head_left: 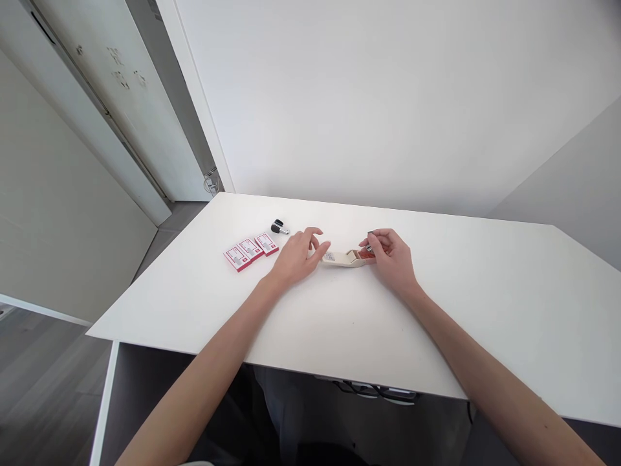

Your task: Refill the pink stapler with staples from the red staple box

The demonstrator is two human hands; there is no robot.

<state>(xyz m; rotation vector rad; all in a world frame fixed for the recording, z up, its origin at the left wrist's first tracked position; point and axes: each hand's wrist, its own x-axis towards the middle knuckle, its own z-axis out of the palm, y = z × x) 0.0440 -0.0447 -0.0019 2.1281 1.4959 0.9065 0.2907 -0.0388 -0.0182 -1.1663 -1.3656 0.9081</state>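
Note:
A long beige device with a red-brown section, which looks like a stapler [342,259], lies on the white table between my hands. My left hand [298,254] is at its left end, thumb and fingers apart; whether it touches the device I cannot tell. Over the red-brown end, my right hand [394,257] is closed in a pinch on a small dark, silvery metal piece [369,246], mostly hidden by the fingers. Left of my left hand are three small red-and-white boxes [251,248] with printed labels. Behind them lies a black and silver staple remover [279,226].
The white table [320,317] has its back edge against a white wall [363,97]. Beneath its front edge are dark cables [376,391]. A door panel [63,188] stands to the left, above a grey wood-look floor [43,382].

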